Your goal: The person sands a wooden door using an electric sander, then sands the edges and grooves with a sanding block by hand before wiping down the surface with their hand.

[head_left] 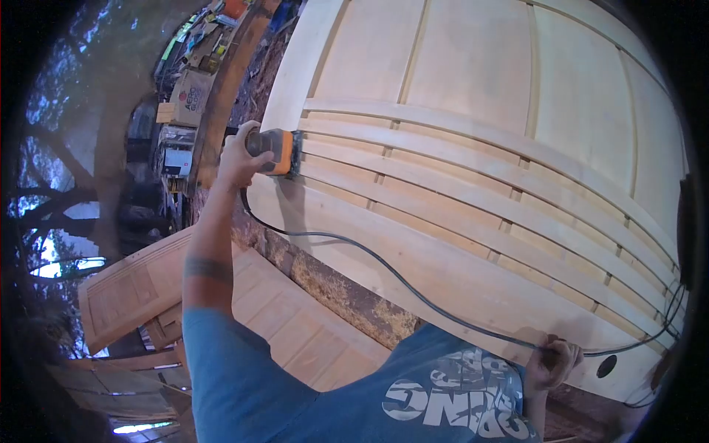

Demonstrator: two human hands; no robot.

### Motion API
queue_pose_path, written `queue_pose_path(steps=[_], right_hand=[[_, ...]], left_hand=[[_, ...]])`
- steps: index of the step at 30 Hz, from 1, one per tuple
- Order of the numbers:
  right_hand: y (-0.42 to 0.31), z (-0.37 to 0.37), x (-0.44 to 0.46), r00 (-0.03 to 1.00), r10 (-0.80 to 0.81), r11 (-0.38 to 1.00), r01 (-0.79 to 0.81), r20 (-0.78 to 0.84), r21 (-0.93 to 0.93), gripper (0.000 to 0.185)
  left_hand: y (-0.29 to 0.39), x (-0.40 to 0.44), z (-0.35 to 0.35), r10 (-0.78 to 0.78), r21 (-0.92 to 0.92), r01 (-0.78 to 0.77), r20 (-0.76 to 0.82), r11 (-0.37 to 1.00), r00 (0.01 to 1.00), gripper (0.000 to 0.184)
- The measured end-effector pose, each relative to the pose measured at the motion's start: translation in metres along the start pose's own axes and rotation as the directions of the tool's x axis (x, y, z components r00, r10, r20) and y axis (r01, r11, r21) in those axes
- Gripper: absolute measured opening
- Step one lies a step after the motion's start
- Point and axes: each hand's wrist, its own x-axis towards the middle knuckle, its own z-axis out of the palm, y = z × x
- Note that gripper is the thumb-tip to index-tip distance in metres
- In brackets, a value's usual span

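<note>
My left hand [240, 156] grips an orange and black power sander [278, 151] at the left edge of a large pale wooden door panel [436, 173]. The sander's dark base stands against the ends of the panel's raised slats. From the sander a black cord [384, 262] curves down across the smooth bottom rail. My right hand [555, 363] is closed around this cord near the panel's lower edge, close to my shirt. A dark oval mark or hole [606, 366] shows on the wood just right of that hand.
Brown panelled doors [295, 317] lie below left, with another door [136, 288] beside them. A cardboard box [190, 96] and assorted items stand beyond a brown beam [221, 96] at upper left. Sawdust [332, 288] covers a ledge below the panel. More cord hangs at far right.
</note>
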Motion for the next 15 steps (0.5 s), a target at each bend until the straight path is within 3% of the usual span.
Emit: queue_pose_path(steps=[8,12,15], right_hand=[[0.01,0.0,-0.012,0.999,0.036,0.996,-0.033,-0.037,0.081,0.026],[0.011,-0.002,-0.012,0.999,0.03,0.999,-0.03,-0.011,0.013,0.027],[0.012,-0.002,-0.015,0.998,0.057,0.998,-0.057,0.015,0.004,0.026]], left_hand=[[0.137,-0.051,-0.005,0.231,0.02,-0.231,-0.013,0.973,0.973,0.069],[0.123,-0.044,-0.007,0.172,0.042,-0.171,-0.021,0.984,0.985,0.07],[0.066,-0.021,0.0,0.131,0.054,-0.128,-0.051,0.99,0.99,0.072]])
